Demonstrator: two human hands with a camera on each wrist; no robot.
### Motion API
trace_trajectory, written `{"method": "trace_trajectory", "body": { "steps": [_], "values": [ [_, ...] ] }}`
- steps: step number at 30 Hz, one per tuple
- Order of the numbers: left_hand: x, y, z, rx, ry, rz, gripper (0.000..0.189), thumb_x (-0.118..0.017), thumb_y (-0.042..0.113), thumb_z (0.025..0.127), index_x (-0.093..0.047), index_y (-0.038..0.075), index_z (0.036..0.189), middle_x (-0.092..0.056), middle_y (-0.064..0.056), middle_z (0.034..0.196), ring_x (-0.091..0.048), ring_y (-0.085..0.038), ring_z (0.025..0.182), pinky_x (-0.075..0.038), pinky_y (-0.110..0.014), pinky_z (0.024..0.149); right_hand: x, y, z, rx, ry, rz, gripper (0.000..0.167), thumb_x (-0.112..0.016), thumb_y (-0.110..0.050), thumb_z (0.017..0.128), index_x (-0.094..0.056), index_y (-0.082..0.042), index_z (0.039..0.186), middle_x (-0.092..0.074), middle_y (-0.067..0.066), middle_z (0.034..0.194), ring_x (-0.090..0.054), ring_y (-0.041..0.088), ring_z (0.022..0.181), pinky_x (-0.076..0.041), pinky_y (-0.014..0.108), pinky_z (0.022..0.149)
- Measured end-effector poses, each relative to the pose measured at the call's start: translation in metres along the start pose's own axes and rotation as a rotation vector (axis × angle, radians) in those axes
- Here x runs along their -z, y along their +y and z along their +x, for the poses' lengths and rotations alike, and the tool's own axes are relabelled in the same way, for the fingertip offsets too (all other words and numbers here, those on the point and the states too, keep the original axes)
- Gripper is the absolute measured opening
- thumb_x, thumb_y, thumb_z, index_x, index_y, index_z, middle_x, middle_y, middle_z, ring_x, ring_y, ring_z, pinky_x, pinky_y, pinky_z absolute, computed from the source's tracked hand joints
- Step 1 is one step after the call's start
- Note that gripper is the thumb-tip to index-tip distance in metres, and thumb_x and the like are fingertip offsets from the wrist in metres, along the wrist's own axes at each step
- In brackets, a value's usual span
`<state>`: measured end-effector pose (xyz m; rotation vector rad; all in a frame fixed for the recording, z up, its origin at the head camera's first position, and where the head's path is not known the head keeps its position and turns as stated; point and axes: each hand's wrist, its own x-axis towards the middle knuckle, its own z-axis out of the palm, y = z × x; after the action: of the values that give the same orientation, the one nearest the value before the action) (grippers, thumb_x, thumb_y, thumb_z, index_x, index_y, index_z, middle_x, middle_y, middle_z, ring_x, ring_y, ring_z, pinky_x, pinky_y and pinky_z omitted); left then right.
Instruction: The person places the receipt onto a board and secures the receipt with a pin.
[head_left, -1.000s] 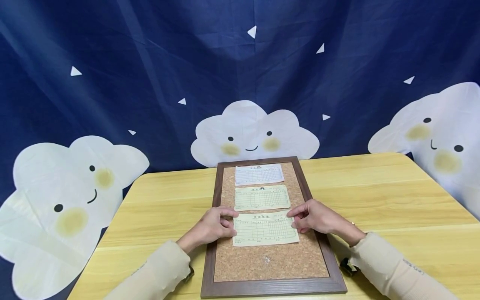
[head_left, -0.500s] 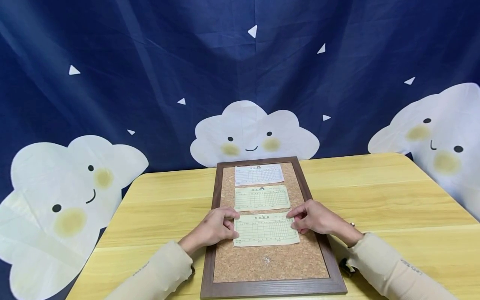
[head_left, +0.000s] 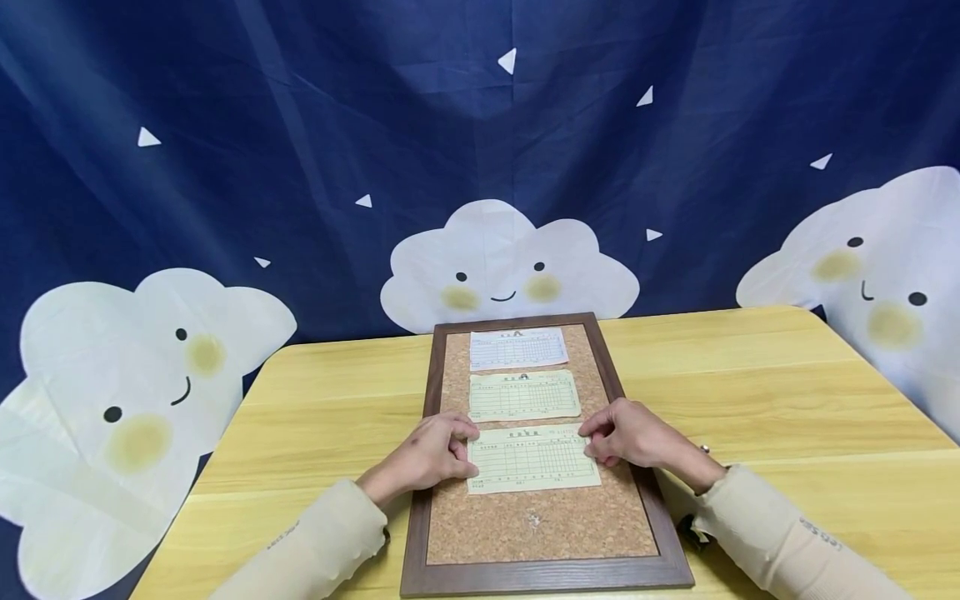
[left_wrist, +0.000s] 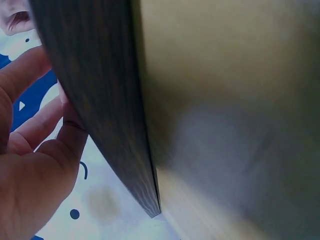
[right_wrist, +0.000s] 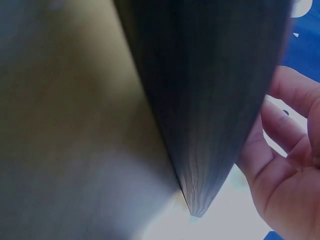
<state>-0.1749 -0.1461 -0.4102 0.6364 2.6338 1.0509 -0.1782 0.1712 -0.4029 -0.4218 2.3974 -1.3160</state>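
A pale yellow receipt slip with a printed grid lies on the lower half of a cork board framed in dark wood. My left hand holds the slip's left edge, index finger near the top corner and thumb lower down. At the opposite edge, my right hand pinches the slip near its upper right corner. Farther up the board are another yellow slip and a white slip. In both wrist views the board's frame hides the slip and the fingertips.
The board lies on a light wood table, its top end near the far edge. Behind the table hangs a dark blue curtain with smiling clouds. A greyish mark shows on the cork below the lowest slip.
The lowest slip has shifted very slightly to the right with both hands at its edges. My right fingertips have slid a little toward its outer edge. The board and upper slips stay put.
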Motion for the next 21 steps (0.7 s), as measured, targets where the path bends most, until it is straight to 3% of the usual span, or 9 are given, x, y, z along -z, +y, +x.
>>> {"method": "trace_trajectory", "body": {
  "steps": [6, 15, 21],
  "values": [
    [0.001, -0.001, 0.001, 0.003, -0.013, 0.022, 0.046, -0.085, 0.002, 0.077, -0.067, -0.01, 0.117, -0.06, -0.003, 0.115, -0.058, -0.004, 0.075, -0.045, -0.045, 0.101, 0.0, 0.0, -0.001, -0.003, 0.005, -0.018, 0.02, -0.067, 0.007, 0.083, -0.072, 0.011, 0.102, -0.071, 0.013, 0.09, -0.066, 0.018, 0.064, -0.058, 0.034, 0.061],
    [0.002, -0.002, 0.002, -0.008, -0.03, 0.023, 0.044, -0.085, 0.001, 0.077, -0.068, -0.009, 0.117, -0.059, -0.003, 0.116, -0.059, -0.004, 0.071, -0.048, -0.042, 0.096, 0.006, 0.005, -0.004, 0.035, -0.036, 0.012, 0.021, -0.07, 0.002, 0.088, -0.07, 0.013, 0.105, -0.069, 0.009, 0.089, -0.064, 0.017, 0.067, -0.059, 0.032, 0.061],
    [0.003, -0.003, 0.002, -0.004, -0.026, 0.048, 0.044, -0.085, 0.004, 0.077, -0.07, -0.005, 0.117, -0.056, -0.003, 0.115, -0.054, -0.01, 0.088, -0.047, -0.039, 0.094, 0.019, 0.007, -0.009, 0.055, -0.048, 0.066, 0.025, -0.066, 0.002, 0.09, -0.068, 0.016, 0.112, -0.071, 0.013, 0.09, -0.065, 0.018, 0.068, -0.059, 0.032, 0.061]
  ]
}}
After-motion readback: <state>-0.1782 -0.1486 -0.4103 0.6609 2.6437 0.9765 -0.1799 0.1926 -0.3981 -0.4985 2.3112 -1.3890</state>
